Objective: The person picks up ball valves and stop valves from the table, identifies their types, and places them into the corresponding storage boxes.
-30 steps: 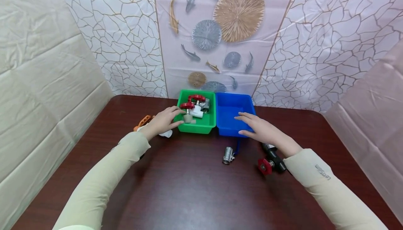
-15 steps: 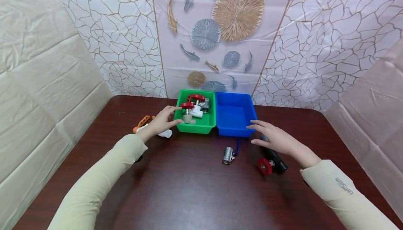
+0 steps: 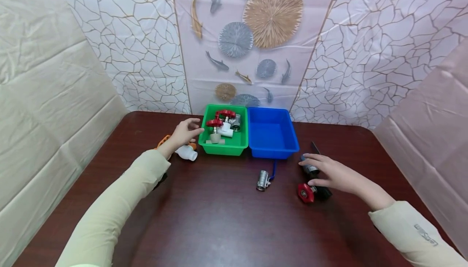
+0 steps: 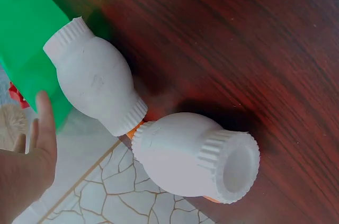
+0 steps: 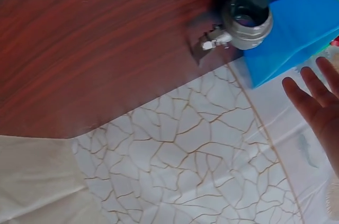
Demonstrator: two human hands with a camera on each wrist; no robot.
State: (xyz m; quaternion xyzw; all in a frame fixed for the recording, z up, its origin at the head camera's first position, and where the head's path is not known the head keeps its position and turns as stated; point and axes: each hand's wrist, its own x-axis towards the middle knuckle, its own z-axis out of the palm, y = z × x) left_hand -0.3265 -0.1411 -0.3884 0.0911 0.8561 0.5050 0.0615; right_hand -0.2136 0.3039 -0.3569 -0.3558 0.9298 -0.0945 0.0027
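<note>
In the head view my left hand hovers empty, fingers loosely bent, just left of the green bin. Under and beside it lie two white plastic ball valves with orange handles; the left wrist view shows one valve against the bin and another valve below it. My right hand, fingers spread and holding nothing, is over a black valve with a red handwheel and a grey metal ball valve. The hand partly covers both in the head view.
Inside the green bin are red-wheeled valves, a white fitting and a metal piece. The blue bin adjoins it on the right. In front lies a silver ball valve with a blue lever. Patterned cloth stands behind the table.
My right hand has moved from the blue bin rightward and nearer, over the black and grey valves. My left hand has drawn slightly left, away from the green bin.
</note>
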